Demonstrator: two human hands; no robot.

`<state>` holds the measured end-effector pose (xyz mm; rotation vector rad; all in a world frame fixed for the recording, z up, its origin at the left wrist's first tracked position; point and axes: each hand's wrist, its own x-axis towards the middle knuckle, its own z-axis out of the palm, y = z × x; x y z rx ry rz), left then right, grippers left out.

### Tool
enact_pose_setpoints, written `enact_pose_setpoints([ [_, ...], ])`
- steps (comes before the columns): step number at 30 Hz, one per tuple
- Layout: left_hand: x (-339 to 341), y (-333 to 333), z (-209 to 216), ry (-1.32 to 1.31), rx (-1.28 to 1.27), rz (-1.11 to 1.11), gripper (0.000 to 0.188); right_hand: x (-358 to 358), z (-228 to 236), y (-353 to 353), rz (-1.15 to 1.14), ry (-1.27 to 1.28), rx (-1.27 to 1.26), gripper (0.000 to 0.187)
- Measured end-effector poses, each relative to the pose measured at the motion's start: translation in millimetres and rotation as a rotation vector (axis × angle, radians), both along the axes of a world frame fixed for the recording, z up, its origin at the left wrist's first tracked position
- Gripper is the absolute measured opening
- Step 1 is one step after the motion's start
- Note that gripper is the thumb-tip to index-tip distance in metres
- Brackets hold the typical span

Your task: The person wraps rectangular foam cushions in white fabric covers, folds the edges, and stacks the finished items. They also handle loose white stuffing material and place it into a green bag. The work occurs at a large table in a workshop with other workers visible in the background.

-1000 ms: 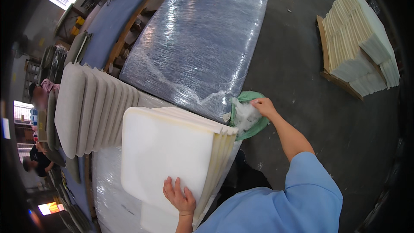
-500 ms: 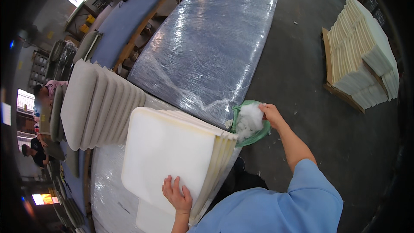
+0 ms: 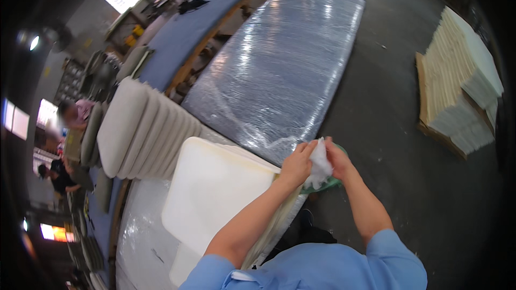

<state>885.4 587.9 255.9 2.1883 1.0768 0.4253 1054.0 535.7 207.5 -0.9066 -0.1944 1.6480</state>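
Observation:
Between my two hands is a tuft of white fibre stuffing (image 3: 320, 167), held above the green plastic bag (image 3: 334, 181). My left hand (image 3: 297, 164) grips its left side, fingers closed. On the other side my right hand (image 3: 337, 161) is closed on the same tuft. My hands cover much of the bag. Under my left forearm lies a stack of white foam cushion pads (image 3: 220, 182), its top pad flat and round-cornered.
Grey cushions (image 3: 145, 129) stand in a row left of the pads. Ahead is a plastic-wrapped, blue-grey padded table (image 3: 279, 64). At far right, white foam sheets (image 3: 457, 80) are piled on cardboard. Two people (image 3: 58, 174) work at far left beside a long blue table (image 3: 199, 21).
My left hand has left the top foam pad and moved up and right to the stuffing. My right hand has lifted the tuft slightly from the bag. The view has shifted somewhat.

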Motion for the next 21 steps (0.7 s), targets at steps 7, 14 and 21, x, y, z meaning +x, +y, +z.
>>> enact_pose_setpoints([
  [7,13.3,32.5,-28.8,0.056,-0.253,0.132,0.032,-26.5,-18.4,-24.2,-0.044,-0.393,0.177,0.049],
  [14,-31.9,70.7,0.3,-0.738,-1.012,0.763,0.04,7.4,-98.7,-4.2,-0.161,-0.666,-0.132,0.028],
  [21,-116.6,71.7,53.9,-0.938,-1.145,0.515,0.04,-15.0,-95.4,-0.4,0.276,-1.739,-0.257,0.052],
])
